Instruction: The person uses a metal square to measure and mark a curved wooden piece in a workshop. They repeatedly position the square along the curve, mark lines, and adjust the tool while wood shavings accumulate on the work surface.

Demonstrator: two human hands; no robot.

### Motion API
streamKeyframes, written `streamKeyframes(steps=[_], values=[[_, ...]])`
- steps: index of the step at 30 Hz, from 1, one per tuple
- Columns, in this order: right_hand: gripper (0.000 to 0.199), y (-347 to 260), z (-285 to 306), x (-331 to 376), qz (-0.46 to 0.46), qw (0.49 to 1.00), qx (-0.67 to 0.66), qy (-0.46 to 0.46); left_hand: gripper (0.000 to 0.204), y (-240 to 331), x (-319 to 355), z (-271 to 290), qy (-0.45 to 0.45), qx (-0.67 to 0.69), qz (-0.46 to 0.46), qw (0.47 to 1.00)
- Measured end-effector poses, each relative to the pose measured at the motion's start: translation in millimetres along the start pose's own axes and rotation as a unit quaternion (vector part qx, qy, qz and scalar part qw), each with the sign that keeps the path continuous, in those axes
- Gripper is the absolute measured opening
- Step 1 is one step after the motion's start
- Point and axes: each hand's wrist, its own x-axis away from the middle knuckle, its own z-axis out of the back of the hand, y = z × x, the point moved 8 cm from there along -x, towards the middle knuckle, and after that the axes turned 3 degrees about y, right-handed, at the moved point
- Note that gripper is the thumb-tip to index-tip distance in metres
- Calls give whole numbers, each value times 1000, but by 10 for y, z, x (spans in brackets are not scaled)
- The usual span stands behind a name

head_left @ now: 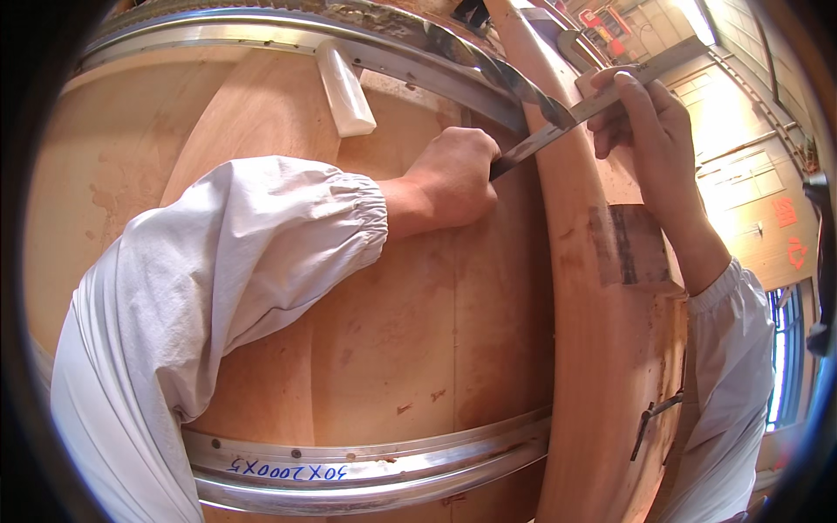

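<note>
A long, flat metal strip [542,141], much like a file or straightedge, lies slantwise across a thick curved wooden beam [593,366]. My left hand [453,179] is closed in a fist around its darker near end, left of the beam. Beyond the beam, my right hand [649,122] holds the strip toward its far end, thumb on top and fingers curled below. Against the strip's middle appears the end of a dark, shiny, twisted piece [501,74], whose kind I cannot tell. Below my right hand, a block [645,248] with dark stains sits on the beam.
Pale wooden panels [384,340] lie left of the beam, crossed by a lower metal rail [366,475] with blue handwriting and an upper metal rail [261,35]. A whitish translucent piece [346,91] rests near the upper rail. A small dark metal bar [654,418] juts from the beam's right side.
</note>
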Motion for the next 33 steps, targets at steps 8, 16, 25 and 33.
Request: streamKeyframes(steps=[8, 16, 25, 33], values=[[36, -9, -13, 8, 13, 1000, -15, -6, 14, 42, -1, 25, -7, -7, -2, 1000], [36, 12, 2, 0, 8, 1000, -8, -5, 14, 68, -4, 17, -17, 4, 19, 1000], [36, -5, -15, -11, 3, 1000, -10, -4, 13, 35, 8, 44, 4, -8, 3, 1000], [36, -7, -9, 14, -14, 1000, -7, 1, 12, 19, 14, 33, 13, 0, 8, 1000]])
